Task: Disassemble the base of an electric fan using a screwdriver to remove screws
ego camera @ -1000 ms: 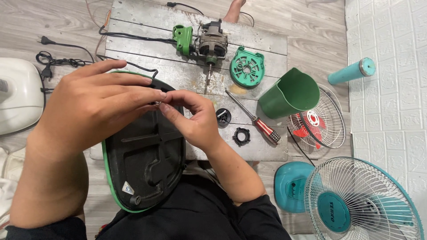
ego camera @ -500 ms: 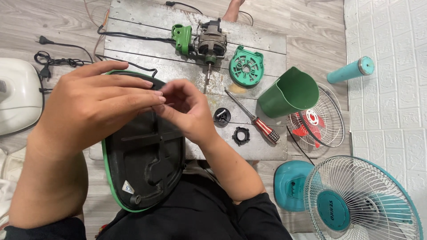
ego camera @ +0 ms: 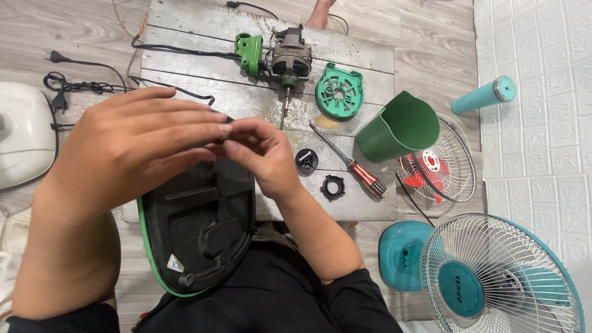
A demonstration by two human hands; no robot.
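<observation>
Above the upturned black fan base [ego camera: 197, 228] on my lap, my left hand [ego camera: 132, 148] and right hand [ego camera: 262, 154] meet, fingertips pinching something too small to tell. Right of the base lies a red-handled screwdriver [ego camera: 351, 163].

Workshop floor seen from above, with a low board worktop.

Pale grey wood-look floor [ego camera: 74, 31] is filling the left and top of the frame, white brick-patterned wall panelling [ego camera: 536, 160] is running down the right, and a weathered plank worktop [ego camera: 203, 92] is sitting centre under even light.
</observation>
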